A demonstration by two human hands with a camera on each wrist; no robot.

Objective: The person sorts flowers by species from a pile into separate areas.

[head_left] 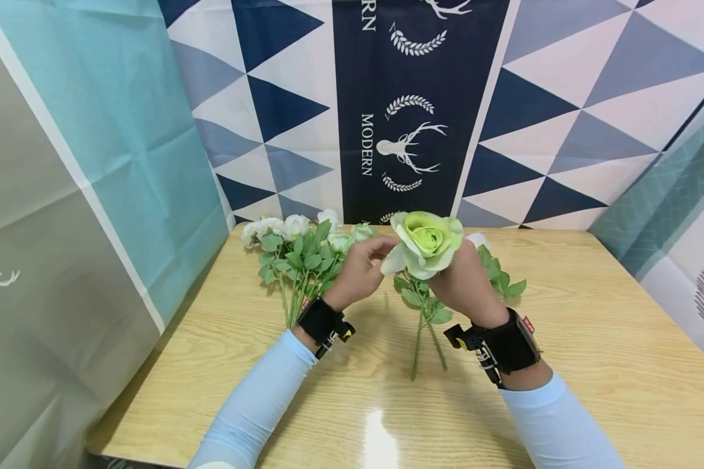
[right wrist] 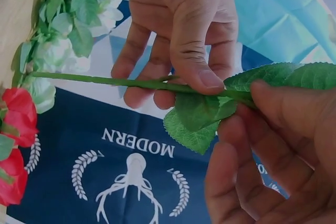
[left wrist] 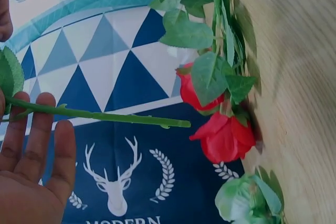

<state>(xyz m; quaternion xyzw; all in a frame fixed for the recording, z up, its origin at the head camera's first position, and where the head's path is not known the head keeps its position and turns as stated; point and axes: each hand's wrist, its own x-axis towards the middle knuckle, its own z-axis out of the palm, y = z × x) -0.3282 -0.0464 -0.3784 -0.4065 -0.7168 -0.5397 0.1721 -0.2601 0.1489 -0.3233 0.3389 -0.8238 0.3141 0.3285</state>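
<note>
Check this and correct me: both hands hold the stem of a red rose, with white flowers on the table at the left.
The rose is light green, not red, as the head view shows. The left hand and right hand do hold its stem, with white flowers on the table at the left.

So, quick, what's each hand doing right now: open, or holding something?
Left hand: closed, pinching the stem of the green rose.
Right hand: also closed, pinching that same stem.
</note>
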